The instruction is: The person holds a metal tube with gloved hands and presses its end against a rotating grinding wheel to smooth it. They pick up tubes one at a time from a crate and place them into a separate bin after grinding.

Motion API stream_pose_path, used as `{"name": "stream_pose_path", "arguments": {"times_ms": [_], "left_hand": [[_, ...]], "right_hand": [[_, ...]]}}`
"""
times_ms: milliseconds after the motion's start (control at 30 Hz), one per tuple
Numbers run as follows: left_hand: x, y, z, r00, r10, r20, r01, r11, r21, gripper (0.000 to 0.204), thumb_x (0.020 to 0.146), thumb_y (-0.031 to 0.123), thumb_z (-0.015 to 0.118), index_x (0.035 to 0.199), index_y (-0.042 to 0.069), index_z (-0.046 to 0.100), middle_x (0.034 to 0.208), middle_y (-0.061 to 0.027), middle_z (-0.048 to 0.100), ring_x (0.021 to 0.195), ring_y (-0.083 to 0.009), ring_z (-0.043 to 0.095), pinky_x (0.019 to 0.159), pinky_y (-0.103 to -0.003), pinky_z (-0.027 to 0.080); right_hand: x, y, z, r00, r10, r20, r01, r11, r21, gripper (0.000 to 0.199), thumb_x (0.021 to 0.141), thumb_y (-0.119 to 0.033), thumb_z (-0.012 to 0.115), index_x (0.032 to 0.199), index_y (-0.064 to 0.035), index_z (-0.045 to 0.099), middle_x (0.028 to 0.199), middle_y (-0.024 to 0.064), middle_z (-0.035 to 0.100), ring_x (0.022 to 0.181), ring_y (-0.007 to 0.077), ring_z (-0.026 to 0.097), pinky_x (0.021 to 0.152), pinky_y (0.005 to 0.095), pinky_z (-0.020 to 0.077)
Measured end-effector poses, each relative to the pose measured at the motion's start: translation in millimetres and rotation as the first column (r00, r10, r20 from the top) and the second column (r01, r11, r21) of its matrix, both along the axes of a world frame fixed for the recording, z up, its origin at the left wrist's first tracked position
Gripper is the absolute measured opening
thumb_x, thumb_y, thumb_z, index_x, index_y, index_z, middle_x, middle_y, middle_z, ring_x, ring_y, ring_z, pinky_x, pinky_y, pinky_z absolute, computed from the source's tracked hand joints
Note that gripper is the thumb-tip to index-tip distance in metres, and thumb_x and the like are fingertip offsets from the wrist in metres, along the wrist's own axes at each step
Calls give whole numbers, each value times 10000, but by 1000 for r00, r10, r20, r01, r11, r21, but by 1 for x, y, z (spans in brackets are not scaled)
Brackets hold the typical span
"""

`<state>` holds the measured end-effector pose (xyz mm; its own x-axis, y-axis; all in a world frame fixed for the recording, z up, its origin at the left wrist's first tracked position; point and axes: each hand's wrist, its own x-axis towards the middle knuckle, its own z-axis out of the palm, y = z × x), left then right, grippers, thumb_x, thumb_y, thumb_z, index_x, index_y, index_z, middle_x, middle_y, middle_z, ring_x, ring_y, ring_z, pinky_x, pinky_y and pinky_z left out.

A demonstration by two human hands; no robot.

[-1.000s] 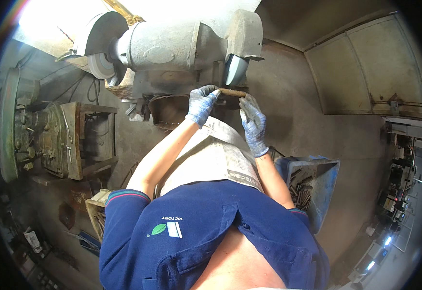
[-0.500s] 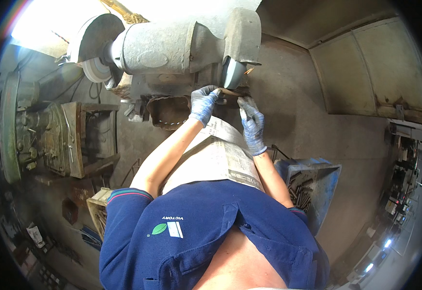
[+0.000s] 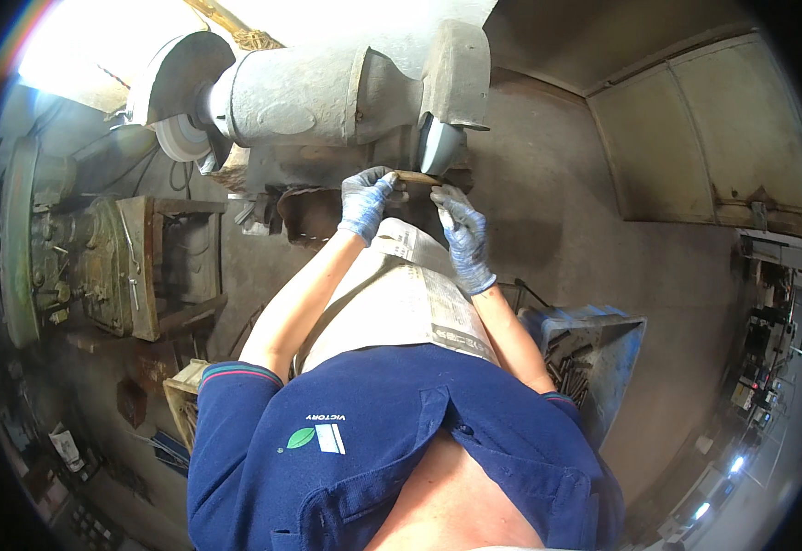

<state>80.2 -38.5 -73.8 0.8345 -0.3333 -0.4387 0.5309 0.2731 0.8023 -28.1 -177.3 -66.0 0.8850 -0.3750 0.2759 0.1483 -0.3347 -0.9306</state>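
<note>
Presently, the left hand (image 3: 367, 202), gloved, pinches 1 end of a short brown rod (image 3: 416, 177) between thumb and fingers, and the right hand (image 3: 462, 225), also gloved, grips the other end with its fingertips. The rod lies nearly level, directly at the lower edge of the right wheel (image 3: 440, 149) of a grey grinder (image 3: 295, 101); contact with that wheel cannot be confirmed from this view. The grinder's left wheel (image 3: 182, 138) sits farther off. Newspaper (image 3: 438, 294) lies below the hands. Right of it stands a blue bin (image 3: 623, 367) containing dark rods (image 3: 568, 374). Well apart at left stands a greenish machine (image 3: 98, 266).
</note>
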Motion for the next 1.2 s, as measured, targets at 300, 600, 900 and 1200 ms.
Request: {"name": "stream_pose_path", "arguments": {"times_ms": [300,600,900,1200], "left_hand": [[-3,-28,-6,998,-40,-48,38,998,-44,60,839,23,611,851,-32,632,723,-92,649,576,-154,617,514,-259,524],[9,0,8,996,-51,-73,55,997,47,79,854,40,589,813,-16,627,698,-93,637,555,-171,622,487,-289,524],[3,25,2,990,-53,128,54,999,-6,92,885,67,556,883,-15,600,730,-109,649,631,-146,636,555,-253,526],[-38,48,51,975,-175,140,179,984,-13,148,850,2,590,982,-64,602,852,-111,654,756,-155,647,678,-280,550]], "right_hand": [[-12,-19,-10,997,-70,-43,78,966,245,169,859,-69,572,977,-2,673,995,92,668,952,175,601,896,307,431],[5,-6,-30,996,66,-63,-43,952,303,205,892,-65,522,1035,17,644,1110,117,604,1040,190,565,938,313,442],[4,11,-24,993,97,67,-114,939,325,233,834,-31,598,1061,-17,647,1199,145,574,1141,226,526,969,312,396],[-44,12,24,978,183,96,-197,966,167,418,841,-220,635,1184,9,571,1303,160,474,1249,261,415,1028,357,342]]}}
